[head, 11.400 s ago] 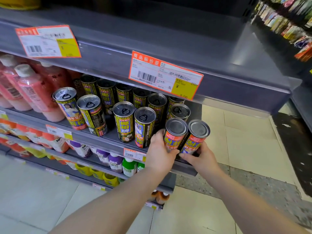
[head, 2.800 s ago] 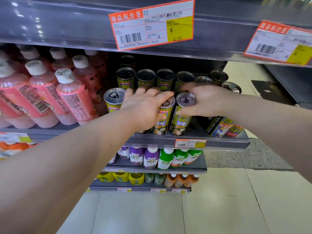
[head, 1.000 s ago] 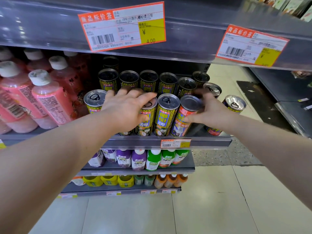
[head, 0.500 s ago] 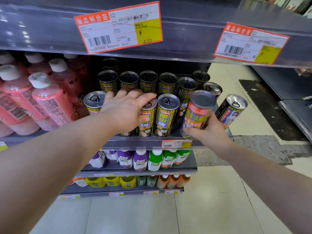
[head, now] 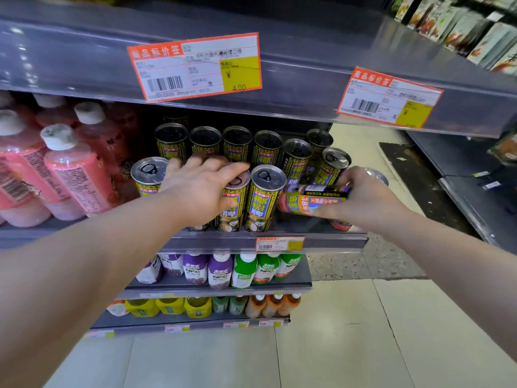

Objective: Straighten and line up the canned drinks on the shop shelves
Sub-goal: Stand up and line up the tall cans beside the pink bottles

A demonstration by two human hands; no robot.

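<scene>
— while the right hand [head: 363, 200] is curling its fingers round the pink can [head: 310, 201], what is the left hand [head: 201, 189] doing?
— it is lying across the tops of the front black-and-yellow cans [head: 265, 197], fingers fairly straight and spread, thumb pressing on one label. it is gripping nothing.
— how is the pink can sitting?
— it is lying on its side in that grip, low over the middle shelf [head: 335, 239], one end nearly touching the rightmost front can. whether it is touching the shelf i cannot tell. the hands are working apart, with that upright can between them.
— is anything standing behind the right hand?
— a half-hidden can [head: 377, 175] is peeking out, silver top above the knuckles, pink base below the hand.
— what else is filling the shelf?
— a back row of cans [head: 237, 141] is standing upright behind the front ones, and pink bottles [head: 72, 169] are crowding the left end.
— and around it?
— two orange-edged price tags [head: 195, 65] are hanging on the upper shelf [head: 307, 79], purple and green bottles [head: 219, 270] are lining the lower shelf [head: 279, 287], and yellow and orange bottles [head: 170, 305] are sitting lowest, over pale floor tiles [head: 335, 345].
</scene>
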